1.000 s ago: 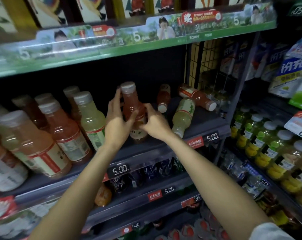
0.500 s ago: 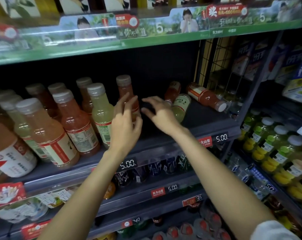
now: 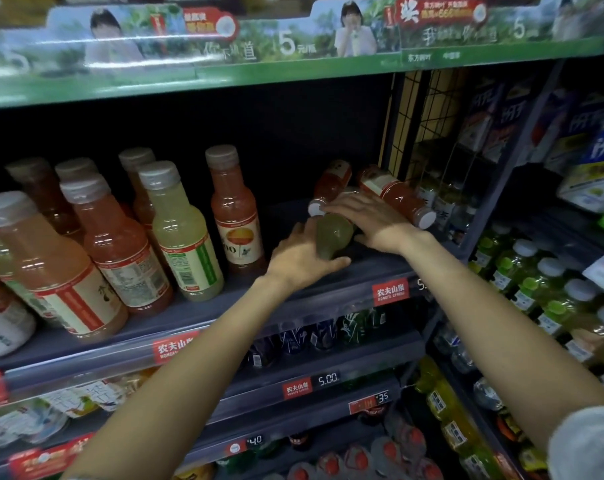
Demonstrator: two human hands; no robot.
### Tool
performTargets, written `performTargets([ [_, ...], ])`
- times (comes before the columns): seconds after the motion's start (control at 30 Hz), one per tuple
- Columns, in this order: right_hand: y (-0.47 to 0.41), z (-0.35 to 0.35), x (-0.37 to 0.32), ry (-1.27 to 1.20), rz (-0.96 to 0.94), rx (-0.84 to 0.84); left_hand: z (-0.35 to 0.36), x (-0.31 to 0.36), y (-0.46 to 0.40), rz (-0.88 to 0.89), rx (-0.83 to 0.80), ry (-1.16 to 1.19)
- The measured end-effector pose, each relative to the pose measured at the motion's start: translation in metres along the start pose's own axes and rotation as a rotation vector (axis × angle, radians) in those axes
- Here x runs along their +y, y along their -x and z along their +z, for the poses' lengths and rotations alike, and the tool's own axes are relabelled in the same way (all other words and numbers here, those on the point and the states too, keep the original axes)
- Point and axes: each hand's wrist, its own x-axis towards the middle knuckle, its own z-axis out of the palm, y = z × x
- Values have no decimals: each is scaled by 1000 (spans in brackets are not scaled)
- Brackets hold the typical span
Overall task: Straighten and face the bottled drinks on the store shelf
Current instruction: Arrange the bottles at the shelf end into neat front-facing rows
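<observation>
Right of centre in the frame, a pale green plastic drink bottle (image 3: 333,237) lies on its side on the dark grey shelf (image 3: 373,268), base toward the camera. The left hand (image 3: 302,259) cups its base, thumb curled beneath; the right hand (image 3: 371,220) wraps over its body. Both grips hold this bottle. To do it well: tilt the cap end up, stand it beside the upright orange juice bottle (image 3: 236,216), label forward, without nudging the two fallen red bottles (image 3: 397,195) behind.

A pale green bottle (image 3: 333,237) lies tipped beside two fallen red bottles (image 3: 394,195).
</observation>
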Motion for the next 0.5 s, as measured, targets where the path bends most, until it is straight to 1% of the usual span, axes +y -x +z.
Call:
performTargets([
  [0.07, 3, -1, 2, 81, -22, 62, 5, 0, -1, 32, 9, 31],
  [0.13, 7, -1, 4, 112, -39, 105, 5, 1, 2, 92, 37, 45],
  [0.23, 16, -3, 5, 35, -39, 108, 0, 0, 12, 156, 108, 81],
  [0.27, 20, -6, 3, -19, -20, 120, -5, 0, 16, 167, 151, 142],
  [0.33, 27, -13, -7, -145, 22, 205, -17, -1, 25, 221, 275, 341],
  [0.43, 32, -22, -38, -434, 191, 324, -42, 4, 38, 337, 456, 681],
  [0.47, 30, -22, -51, -531, 236, 361, -50, 6, 42, 356, 497, 768],
  [0.5, 26, -19, -63, -633, 268, 393, -56, 6, 46, 361, 532, 807],
])
